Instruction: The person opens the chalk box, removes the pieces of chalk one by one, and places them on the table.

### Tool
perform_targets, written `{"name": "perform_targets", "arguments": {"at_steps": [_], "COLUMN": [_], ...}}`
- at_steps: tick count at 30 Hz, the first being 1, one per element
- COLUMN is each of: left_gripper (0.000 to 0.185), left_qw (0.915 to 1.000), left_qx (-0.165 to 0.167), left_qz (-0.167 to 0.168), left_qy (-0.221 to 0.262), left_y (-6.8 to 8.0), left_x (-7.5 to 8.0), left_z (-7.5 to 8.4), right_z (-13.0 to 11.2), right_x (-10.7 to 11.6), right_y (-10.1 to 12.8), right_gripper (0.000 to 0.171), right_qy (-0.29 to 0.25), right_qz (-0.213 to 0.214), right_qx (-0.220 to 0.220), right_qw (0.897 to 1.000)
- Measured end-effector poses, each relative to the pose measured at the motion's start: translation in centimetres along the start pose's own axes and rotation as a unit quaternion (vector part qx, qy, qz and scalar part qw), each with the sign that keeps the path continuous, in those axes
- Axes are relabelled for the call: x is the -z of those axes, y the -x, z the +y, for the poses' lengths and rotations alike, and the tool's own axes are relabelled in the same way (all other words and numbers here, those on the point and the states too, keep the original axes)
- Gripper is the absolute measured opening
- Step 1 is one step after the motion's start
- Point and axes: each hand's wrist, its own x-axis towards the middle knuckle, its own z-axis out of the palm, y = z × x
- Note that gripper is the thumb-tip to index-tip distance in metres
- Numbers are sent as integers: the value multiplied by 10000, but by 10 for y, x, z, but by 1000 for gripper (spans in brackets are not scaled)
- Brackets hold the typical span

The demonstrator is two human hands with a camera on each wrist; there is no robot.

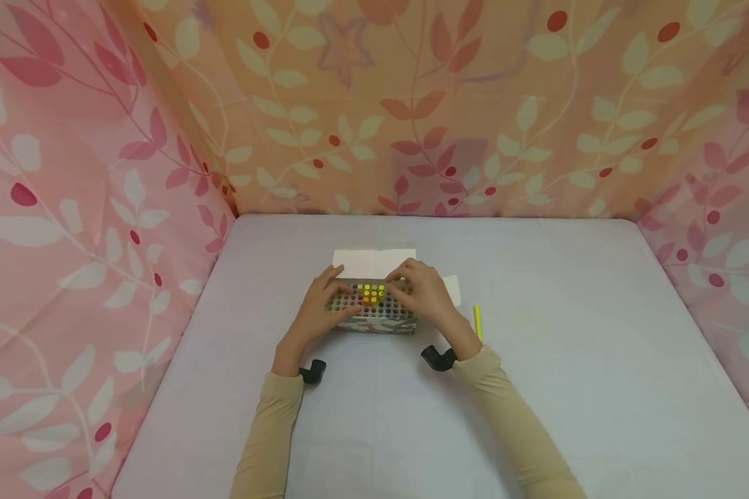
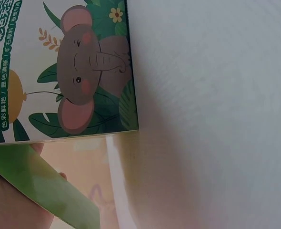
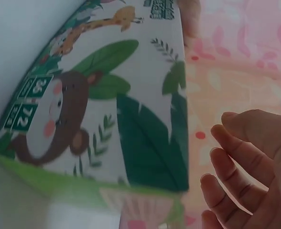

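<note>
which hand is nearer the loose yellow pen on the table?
Right. The right hand rests on the top of the pen box, just left of the yellow pen. The left hand is at the box's far left end, with the whole box between.

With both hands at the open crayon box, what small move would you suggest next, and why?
Probably lower the right hand onto a yellow crayon to pinch it: its fingers hover relaxed, holding nothing, while the left hand steadies the crayon box.
</note>
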Motion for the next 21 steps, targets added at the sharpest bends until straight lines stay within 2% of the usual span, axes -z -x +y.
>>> {"name": "perform_targets", "arguments": {"at_steps": [8, 21], "left_gripper": [38, 34], "left_qw": [9999, 10000], "left_qx": [84, 6], "left_qz": [-19, 21], "left_qy": [-57, 13], "left_y": [-1, 0], "left_x": [0, -1], "left_z": [0, 0], "right_z": [-11, -21], "right_x": [-17, -37], "right_y": [-11, -24], "right_gripper": [13, 19], "right_qy": [210, 581], "right_qz": [-147, -113], "right_qx": [174, 24], "right_qw": [9995, 9982]}}
